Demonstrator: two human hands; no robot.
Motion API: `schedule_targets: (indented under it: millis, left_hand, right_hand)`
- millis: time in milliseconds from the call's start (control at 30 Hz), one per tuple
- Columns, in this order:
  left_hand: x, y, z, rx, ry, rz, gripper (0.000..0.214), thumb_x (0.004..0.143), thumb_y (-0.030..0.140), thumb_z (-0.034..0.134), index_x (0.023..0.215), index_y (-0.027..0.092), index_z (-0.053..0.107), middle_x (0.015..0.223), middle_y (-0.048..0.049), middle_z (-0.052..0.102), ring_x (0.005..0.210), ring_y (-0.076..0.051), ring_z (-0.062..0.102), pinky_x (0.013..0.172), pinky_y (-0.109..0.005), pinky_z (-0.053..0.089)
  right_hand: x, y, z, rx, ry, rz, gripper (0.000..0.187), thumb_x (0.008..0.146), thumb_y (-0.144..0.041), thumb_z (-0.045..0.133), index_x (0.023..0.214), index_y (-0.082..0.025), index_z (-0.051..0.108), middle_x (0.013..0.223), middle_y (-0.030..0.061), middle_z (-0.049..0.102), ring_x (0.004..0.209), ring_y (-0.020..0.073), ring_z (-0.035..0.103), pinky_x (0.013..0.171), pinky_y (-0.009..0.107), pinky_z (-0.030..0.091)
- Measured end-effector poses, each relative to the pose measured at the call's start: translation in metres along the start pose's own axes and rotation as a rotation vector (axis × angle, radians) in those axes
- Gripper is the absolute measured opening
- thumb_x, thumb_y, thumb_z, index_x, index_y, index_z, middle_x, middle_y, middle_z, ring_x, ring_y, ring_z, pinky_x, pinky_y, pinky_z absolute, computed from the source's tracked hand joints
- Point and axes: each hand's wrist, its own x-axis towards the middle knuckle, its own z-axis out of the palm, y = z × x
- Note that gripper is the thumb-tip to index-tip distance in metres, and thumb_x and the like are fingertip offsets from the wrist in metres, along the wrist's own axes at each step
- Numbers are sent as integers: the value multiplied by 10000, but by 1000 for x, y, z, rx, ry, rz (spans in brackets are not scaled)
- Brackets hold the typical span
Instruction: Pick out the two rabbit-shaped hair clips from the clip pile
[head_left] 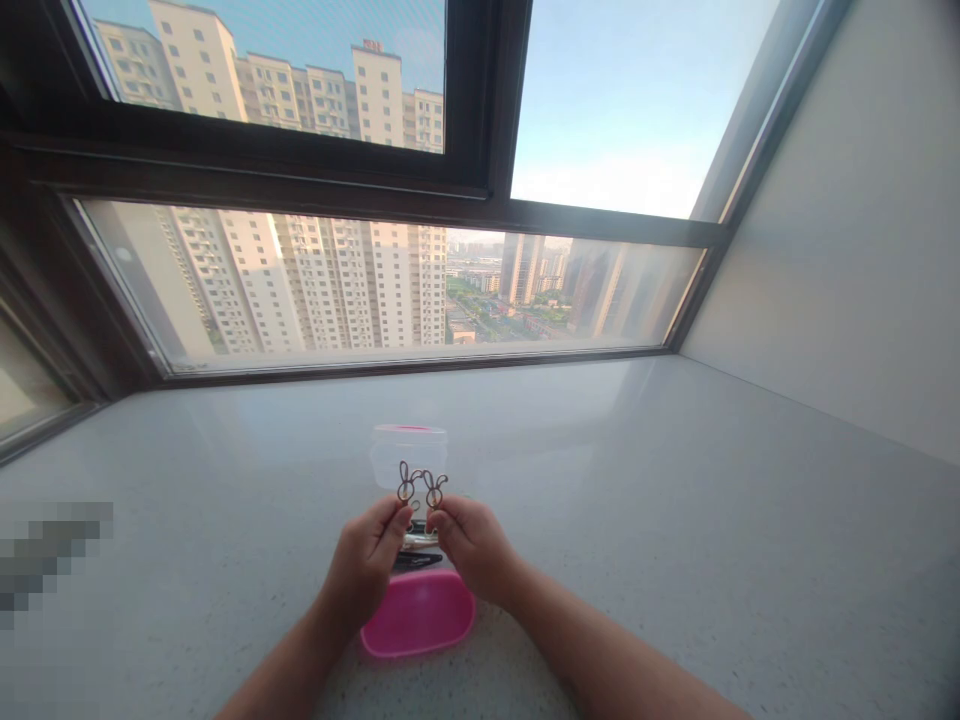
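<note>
My left hand [375, 545] is closed, thumb and fingers pinching a brown rabbit-shaped wire piece [406, 489]. A matching rabbit-shaped wire piece [434, 488] is pinched in my right hand [469, 545]. Both are held upright side by side with their looped ears up; whether they touch is unclear. Whatever lies below the rabbit heads is largely covered by my fingers. Beneath and between the hands, dark hair clips [418, 561] and a pale shiny clip [420, 541] lie on the counter, partly hidden. Nearest to me is a pink oval tray [418, 652], its left edge behind my left hand.
A clear plastic box [386, 465] stands just beyond my hands, with some pink at its top. The pale speckled counter [675, 520] runs to a dark window frame [360, 372] at the back. On the right rises a white wall [832, 250].
</note>
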Motion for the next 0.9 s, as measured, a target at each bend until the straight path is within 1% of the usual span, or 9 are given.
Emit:
schedule_targets:
  millis: [300, 500, 700, 900]
  left_hand:
    - [-1, -1, 1, -27, 28, -4, 264, 841, 374, 415, 666, 179, 448, 494, 70, 337, 436, -76, 317, 412, -170, 247]
    - [-3, 4, 2, -46, 41, -9, 278, 841, 385, 412, 666, 173, 458, 479, 75, 312, 417, -69, 293, 407, -176, 238]
    - [-4, 6, 0, -25, 1, -8, 282, 855, 381, 393, 680, 169, 457, 490, 74, 323, 424, -69, 313, 418, -182, 260]
    - [-4, 9, 0, -37, 33, -8, 300, 842, 390, 414, 645, 168, 450, 484, 71, 347, 415, -66, 320, 413, -183, 271]
  right_hand:
    - [0, 0, 1, 98, 1, 59, 242, 871, -335, 394, 719, -166, 478, 471, -64, 346, 414, 64, 300, 402, 166, 242]
    - [0, -1, 1, 78, 12, 58, 246, 868, -333, 402, 707, -163, 475, 462, -64, 357, 412, 62, 307, 409, 169, 244]
    - [-1, -5, -1, 53, 3, 57, 266, 874, -330, 394, 671, -166, 448, 458, -65, 357, 416, 62, 307, 416, 174, 250]
    - [-1, -5, -1, 43, 2, 64, 308, 871, -383, 392, 646, -174, 421, 463, -60, 355, 416, 67, 309, 410, 184, 247]
